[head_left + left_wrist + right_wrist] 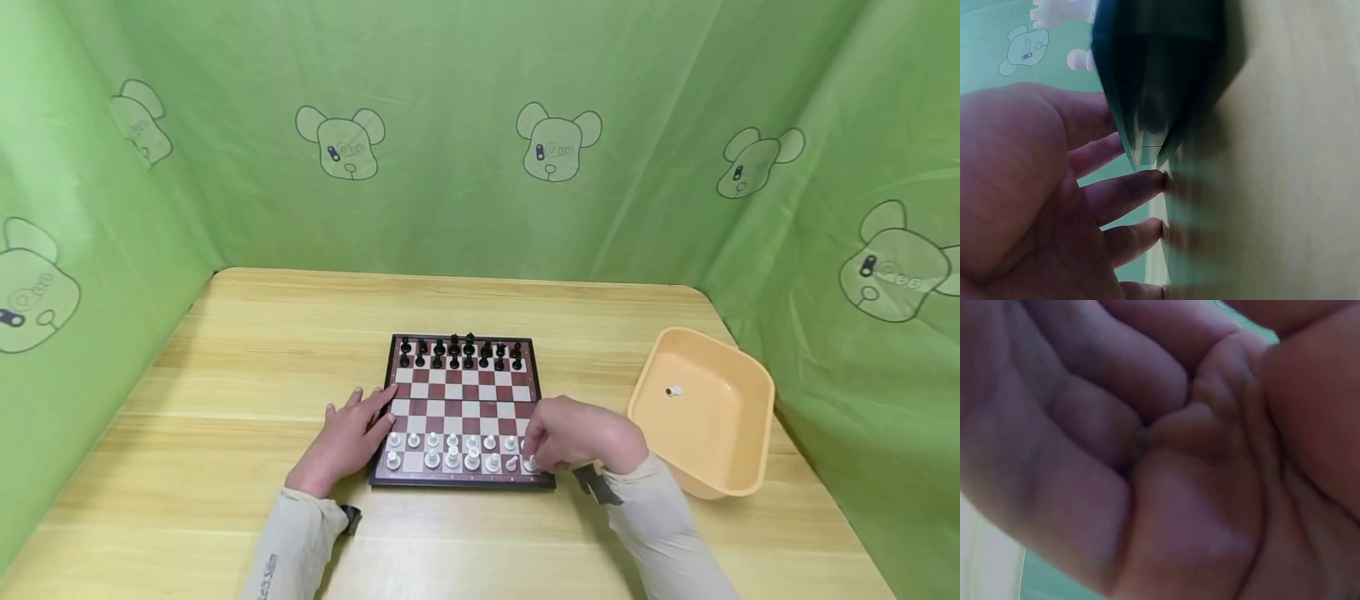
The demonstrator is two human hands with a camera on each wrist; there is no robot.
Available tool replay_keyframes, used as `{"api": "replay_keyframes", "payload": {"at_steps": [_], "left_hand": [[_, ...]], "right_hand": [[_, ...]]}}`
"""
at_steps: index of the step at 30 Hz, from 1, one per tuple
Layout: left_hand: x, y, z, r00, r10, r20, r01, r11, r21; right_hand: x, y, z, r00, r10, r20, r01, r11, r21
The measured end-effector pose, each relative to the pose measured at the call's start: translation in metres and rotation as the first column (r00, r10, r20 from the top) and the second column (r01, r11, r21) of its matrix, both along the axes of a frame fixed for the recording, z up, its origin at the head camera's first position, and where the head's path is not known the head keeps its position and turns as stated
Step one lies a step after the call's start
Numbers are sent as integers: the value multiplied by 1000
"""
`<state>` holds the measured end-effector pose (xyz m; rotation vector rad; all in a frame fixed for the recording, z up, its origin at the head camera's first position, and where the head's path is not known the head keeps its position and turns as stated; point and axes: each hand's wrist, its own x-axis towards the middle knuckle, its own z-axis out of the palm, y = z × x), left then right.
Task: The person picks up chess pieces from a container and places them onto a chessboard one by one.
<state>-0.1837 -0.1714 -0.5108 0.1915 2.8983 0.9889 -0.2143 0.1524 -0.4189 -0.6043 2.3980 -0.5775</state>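
Note:
A magnetic-looking chessboard lies on the table, with black chess pieces in two rows at its far side and white chess pieces along its near side. My left hand rests against the board's left edge, its fingers spread and thumb touching the rim; the left wrist view shows the same hand beside the dark board edge. At the near right corner, my right hand pinches a white chess piece, partly hidden by the fingertips. Curled fingers of that hand fill the right wrist view.
To the right stands a pale orange plastic basin with a small white piece lying inside. Wood-grain table surrounds the board. Green curtains with bear drawings enclose the back and sides.

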Motion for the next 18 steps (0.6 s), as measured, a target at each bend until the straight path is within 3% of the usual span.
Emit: {"api": "replay_keyframes", "payload": {"at_steps": [18], "left_hand": [[0,1,1,1000,1,-1,-1,1000,5]], "right_hand": [[1,-1,2,1000,2,-20,-2,1000,6]]}}
